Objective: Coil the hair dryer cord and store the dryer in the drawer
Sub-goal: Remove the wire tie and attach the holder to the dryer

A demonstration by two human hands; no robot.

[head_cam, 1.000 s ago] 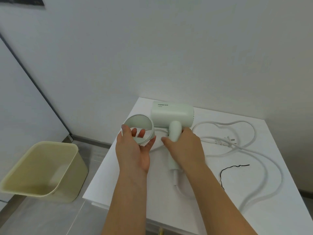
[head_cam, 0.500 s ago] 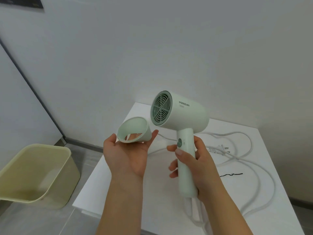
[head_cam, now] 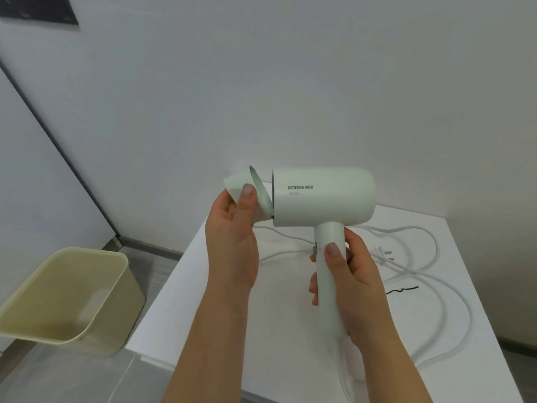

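**A:** What's on the far left?

**B:** A beige bin [head_cam: 64, 298] on the floor, off the table's [head_cam: 180, 315] left edge.

**A:** And the hands?

**B:** The left hand [head_cam: 232, 242] pinches the nozzle [head_cam: 247, 196] between thumb and curled fingers. The nozzle is tilted, its lower rim at the hair dryer's [head_cam: 322, 196] mouth. The right hand [head_cam: 354, 283] is wrapped round the handle, holding the dryer above the table's middle.

**A:** The cord [head_cam: 436, 248]?

**B:** It lies in loose loops toward the right edge, with the plug [head_cam: 383, 255] and a thin black wire [head_cam: 402, 290] nearby.

Cord [head_cam: 401, 227], black wire [head_cam: 402, 290] on white table [head_cam: 174, 330]
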